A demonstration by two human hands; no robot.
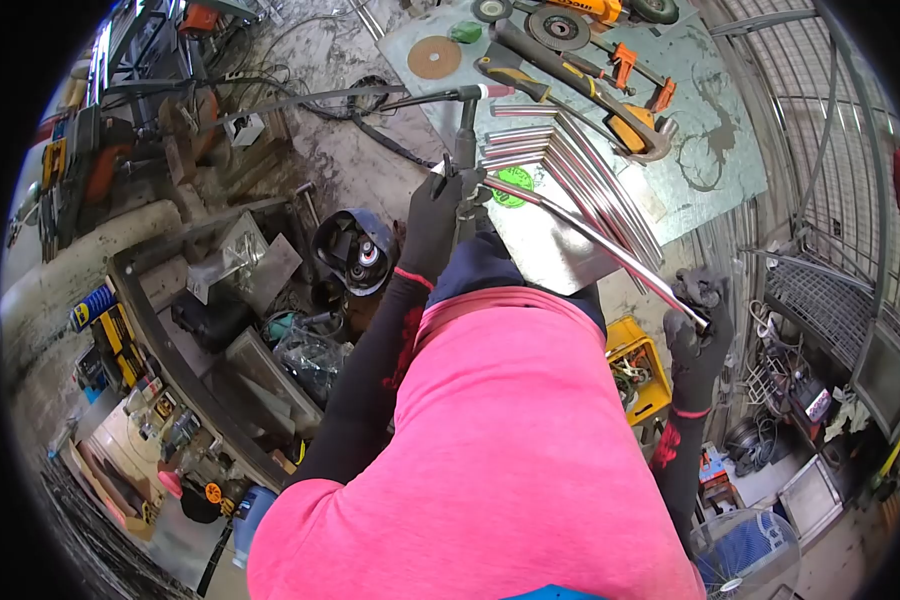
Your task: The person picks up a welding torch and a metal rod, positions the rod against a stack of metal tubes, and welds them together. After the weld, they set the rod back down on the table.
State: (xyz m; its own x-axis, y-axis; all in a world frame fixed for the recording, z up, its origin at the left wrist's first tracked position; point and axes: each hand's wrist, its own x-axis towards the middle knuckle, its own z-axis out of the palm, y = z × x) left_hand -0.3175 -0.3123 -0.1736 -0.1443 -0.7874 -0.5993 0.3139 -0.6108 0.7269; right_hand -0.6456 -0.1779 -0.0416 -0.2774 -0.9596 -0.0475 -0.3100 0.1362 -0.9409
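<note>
A long shiny metal tube (610, 247) slants across the front of the bench, showing reddish reflections. My left hand (457, 195), in a dark glove, is closed at its upper left end. The grey handle of a welding torch (466, 130) with a pink nozzle rises just beyond that hand; whether the fingers also touch it is hidden. My right hand (698, 320), also gloved, is closed around the tube's lower right end. Behind the tube lies a row of bent metal tubes (590, 180), side by side. A round green sticker (513, 187) shows near my left hand.
On the metal-topped bench (715, 195) lie a hammer (580, 90), an orange clamp (622, 65), a brown disc (434, 58) and an angle grinder (595, 8). A welding helmet (355, 250) sits left of me. A yellow crate (638, 370) stands below the bench's front right.
</note>
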